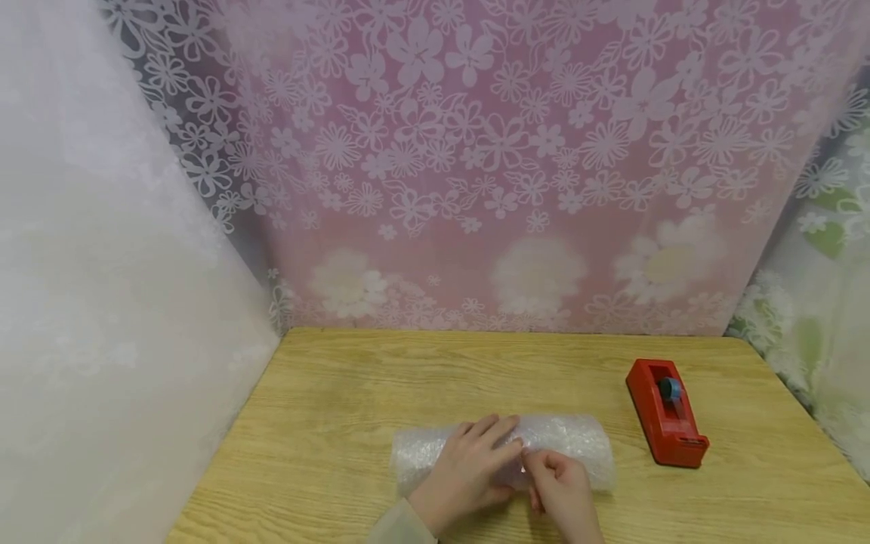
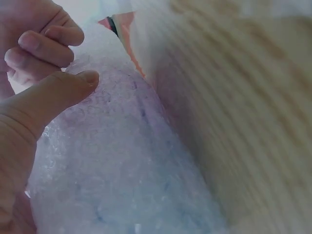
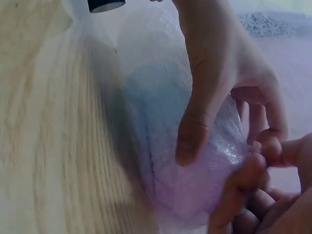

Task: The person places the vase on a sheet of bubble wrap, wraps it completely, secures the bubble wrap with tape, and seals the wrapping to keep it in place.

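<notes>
A cylindrical bundle of clear bubble wrap (image 1: pixel 574 442) lies crosswise on the wooden table, with bluish and purple tints showing through the layers in both wrist views. My left hand (image 1: pixel 465 468) grips its middle, fingers spread over the top and thumb (image 3: pixel 192 141) on the near side. Close by the left fingertips, my right hand (image 1: pixel 567 491) pinches a small clear bit (image 3: pixel 256 146) at the wrap's surface between thumb and forefinger. I cannot tell whether that bit is tape or the wrap's own edge. The other right fingers (image 2: pixel 36 53) are curled in.
To the right of the bundle stands a red tape dispenser (image 1: pixel 669 423) with a small roll of tape (image 1: pixel 669 389) in it. Flower-patterned curtains (image 1: pixel 476 189) hang behind the table (image 1: pixel 326 393) and along both sides.
</notes>
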The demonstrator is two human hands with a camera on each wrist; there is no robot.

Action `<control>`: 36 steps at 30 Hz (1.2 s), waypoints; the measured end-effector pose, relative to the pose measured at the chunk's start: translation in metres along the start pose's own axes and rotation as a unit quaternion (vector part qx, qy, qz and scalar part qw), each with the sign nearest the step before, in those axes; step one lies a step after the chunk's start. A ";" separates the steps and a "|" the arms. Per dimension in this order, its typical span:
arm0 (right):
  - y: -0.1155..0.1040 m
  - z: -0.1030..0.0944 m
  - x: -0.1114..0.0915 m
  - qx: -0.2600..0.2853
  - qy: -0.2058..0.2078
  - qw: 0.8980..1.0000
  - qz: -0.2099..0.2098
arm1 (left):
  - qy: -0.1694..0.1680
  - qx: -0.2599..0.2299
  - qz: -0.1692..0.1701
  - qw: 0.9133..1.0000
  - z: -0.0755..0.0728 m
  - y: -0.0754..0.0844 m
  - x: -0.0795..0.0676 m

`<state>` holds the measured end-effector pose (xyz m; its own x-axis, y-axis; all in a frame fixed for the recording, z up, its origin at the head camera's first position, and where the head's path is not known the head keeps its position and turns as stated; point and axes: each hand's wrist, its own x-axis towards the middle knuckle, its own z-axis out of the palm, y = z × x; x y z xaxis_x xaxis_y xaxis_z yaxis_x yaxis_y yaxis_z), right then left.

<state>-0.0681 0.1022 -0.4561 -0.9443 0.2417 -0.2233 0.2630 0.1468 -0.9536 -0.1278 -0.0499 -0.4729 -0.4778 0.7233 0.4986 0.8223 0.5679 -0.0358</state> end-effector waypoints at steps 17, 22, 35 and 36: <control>0.009 -0.001 0.002 0.005 -0.015 1.000 0.005 | -0.037 -0.030 -0.007 0.999 0.000 -0.015 0.012; 0.009 0.000 0.002 0.045 -0.011 0.999 0.015 | -0.046 -0.021 -0.004 0.999 -0.001 -0.016 0.013; 0.008 0.001 0.008 0.098 -0.002 0.995 -0.002 | -0.031 -0.007 0.009 0.999 -0.001 -0.012 0.012; 0.008 0.002 0.008 0.100 -0.002 0.995 -0.004 | -0.029 -0.007 0.009 0.999 -0.001 -0.012 0.012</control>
<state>-0.0738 0.1033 -0.4655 -0.9473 0.2368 -0.2158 0.2112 -0.0448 -0.9764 -0.1434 -0.0482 -0.4658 -0.4795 0.7557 0.4461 0.8354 0.5487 -0.0314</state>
